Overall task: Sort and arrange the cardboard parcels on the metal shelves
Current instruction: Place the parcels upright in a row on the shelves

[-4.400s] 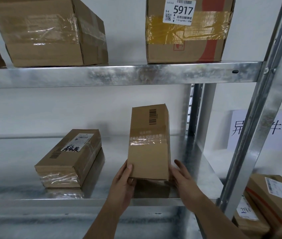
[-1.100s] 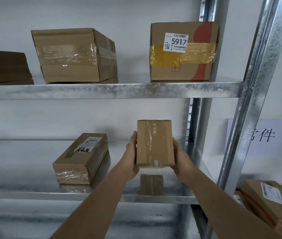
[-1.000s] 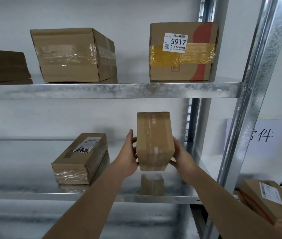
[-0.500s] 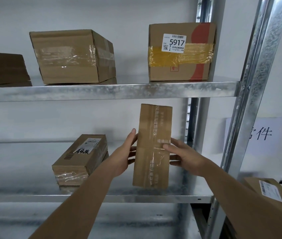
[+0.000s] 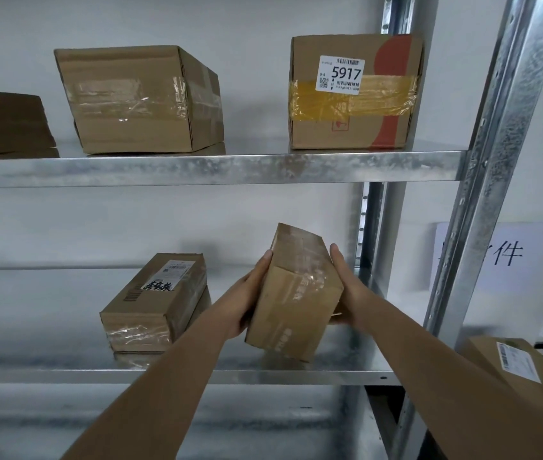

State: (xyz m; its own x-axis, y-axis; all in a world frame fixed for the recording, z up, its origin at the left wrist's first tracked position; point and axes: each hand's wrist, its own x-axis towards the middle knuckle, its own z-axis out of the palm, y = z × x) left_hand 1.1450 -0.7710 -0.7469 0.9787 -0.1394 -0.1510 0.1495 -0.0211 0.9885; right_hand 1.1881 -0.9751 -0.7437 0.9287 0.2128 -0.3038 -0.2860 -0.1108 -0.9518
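Observation:
I hold a long taped cardboard parcel (image 5: 295, 293) tilted above the right end of the middle metal shelf (image 5: 263, 376). My left hand (image 5: 246, 300) grips its left side and my right hand (image 5: 346, 290) grips its right side and underside. To the left on the same shelf lies a flat parcel with a white label and black handwriting (image 5: 153, 303). On the upper shelf (image 5: 213, 169) stand a plain taped box (image 5: 140, 101), a box labelled 5917 with yellow tape (image 5: 353, 94), and a dark box at the far left (image 5: 4, 124).
A galvanised upright post (image 5: 482, 194) frames the shelf on the right, with a second post (image 5: 376, 210) behind. More labelled parcels (image 5: 522, 370) lie low at the right. A white paper sign with black characters (image 5: 495, 257) hangs on the wall behind.
The parcel stood upright between my hands half a second ago; now it is tipped over at an angle, lower and closer to the shelf. My right hand moved from its front to its side.

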